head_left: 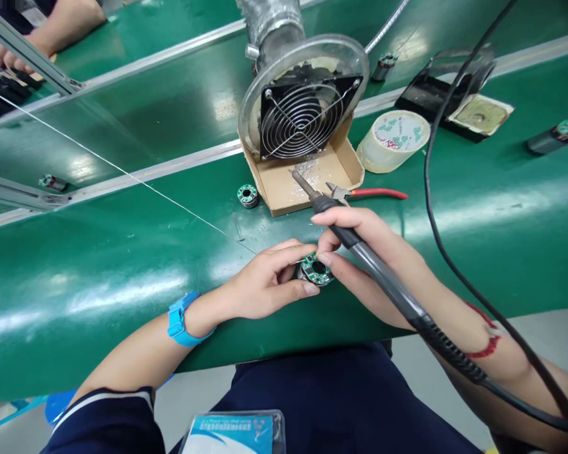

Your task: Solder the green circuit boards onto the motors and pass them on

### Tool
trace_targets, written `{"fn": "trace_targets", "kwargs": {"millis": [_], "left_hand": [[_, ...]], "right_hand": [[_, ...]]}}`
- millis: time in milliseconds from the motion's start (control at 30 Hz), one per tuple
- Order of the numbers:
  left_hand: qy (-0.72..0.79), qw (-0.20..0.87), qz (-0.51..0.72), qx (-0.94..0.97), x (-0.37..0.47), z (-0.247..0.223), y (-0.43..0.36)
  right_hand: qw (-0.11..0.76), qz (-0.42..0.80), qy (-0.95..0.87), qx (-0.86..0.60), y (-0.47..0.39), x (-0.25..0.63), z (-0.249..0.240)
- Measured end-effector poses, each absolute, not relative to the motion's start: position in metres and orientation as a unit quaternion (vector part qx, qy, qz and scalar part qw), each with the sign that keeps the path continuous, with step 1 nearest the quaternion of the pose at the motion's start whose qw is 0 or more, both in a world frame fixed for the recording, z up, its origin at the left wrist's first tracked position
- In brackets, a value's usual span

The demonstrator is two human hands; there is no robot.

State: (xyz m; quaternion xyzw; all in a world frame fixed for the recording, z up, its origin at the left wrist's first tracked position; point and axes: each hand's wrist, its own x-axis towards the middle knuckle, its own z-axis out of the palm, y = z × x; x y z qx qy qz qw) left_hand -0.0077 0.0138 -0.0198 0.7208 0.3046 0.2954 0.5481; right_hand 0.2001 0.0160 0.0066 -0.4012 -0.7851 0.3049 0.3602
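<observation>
My left hand (260, 282), with a blue strap on its wrist, grips a small round motor part (318, 271) topped by a green ring-shaped circuit board. In my right hand (366, 243) lies a soldering iron (376, 268), its tip pointing up and away from the board, over the cardboard tray. The right thumb and a finger also touch the board's edge. A thin pale wire (170, 198) runs from the upper left down to my left hand; its end there is hard to make out. A similar part (247, 195) stands beside the tray.
A fan with a wire guard (303, 123) stands behind a cardboard tray (284, 203) holding solder scraps. Red-handled cutters (378, 193), a tape roll (394, 142), a soldering stand (480, 116) and another motor part (556, 137) sit rightward. A black cable (430, 189) crosses the right side. A co-worker's arm (71, 25) is at top left.
</observation>
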Motion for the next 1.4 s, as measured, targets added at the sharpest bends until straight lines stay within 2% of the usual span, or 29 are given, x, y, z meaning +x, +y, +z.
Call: {"fn": "trace_targets", "kwargs": {"millis": [100, 200, 300, 533, 633, 733, 833, 900, 1033, 1100, 1167, 1233, 1300, 1400], "left_hand": [[0.317, 0.552, 0.297, 0.712, -0.007, -0.02, 0.014], [0.337, 0.543, 0.307, 0.705, -0.006, -0.019, 0.013], [0.384, 0.484, 0.308, 0.724, -0.006, -0.018, 0.011], [0.435, 0.133, 0.308, 0.836, -0.004, -0.024, 0.009], [0.451, -0.017, 0.295, 0.842, -0.003, -0.033, 0.01], [0.451, -0.081, 0.308, 0.834, 0.0, -0.04, 0.009], [0.46, -0.028, 0.313, 0.831, 0.002, -0.043, 0.007], [0.471, 0.093, 0.304, 0.823, 0.001, -0.041, 0.007], [0.519, 0.44, 0.312, 0.663, -0.005, -0.038, 0.017], [0.523, 0.534, 0.329, 0.578, -0.008, -0.039, 0.024], [0.516, 0.566, 0.332, 0.55, -0.01, -0.041, 0.029], [0.511, 0.56, 0.332, 0.561, -0.011, -0.041, 0.031], [0.509, 0.506, 0.334, 0.611, -0.011, -0.039, 0.03], [0.497, 0.379, 0.322, 0.711, -0.012, -0.036, 0.028]], "right_hand": [[0.373, 0.286, -0.787, -0.399, 0.016, 0.199, 0.004], [0.424, 0.282, -0.76, -0.404, 0.014, 0.195, 0.003], [0.466, 0.284, -0.713, -0.44, 0.008, 0.191, 0.001], [0.41, 0.346, -0.685, -0.493, -0.007, 0.179, -0.01], [0.413, 0.372, -0.655, -0.511, -0.012, 0.17, -0.01], [0.445, 0.406, -0.617, -0.507, -0.012, 0.161, -0.013], [0.452, 0.406, -0.621, -0.495, -0.006, 0.164, -0.02], [0.414, 0.345, -0.69, -0.484, 0.003, 0.172, -0.024], [0.235, 0.089, -0.871, -0.422, 0.022, 0.188, -0.024], [0.161, -0.011, -0.908, -0.386, 0.027, 0.19, -0.019], [0.139, -0.062, -0.919, -0.364, 0.029, 0.19, -0.014], [0.157, -0.078, -0.916, -0.361, 0.028, 0.191, -0.009], [0.2, -0.056, -0.902, -0.378, 0.025, 0.195, -0.006], [0.311, 0.063, -0.842, -0.437, 0.015, 0.209, -0.009]]}}
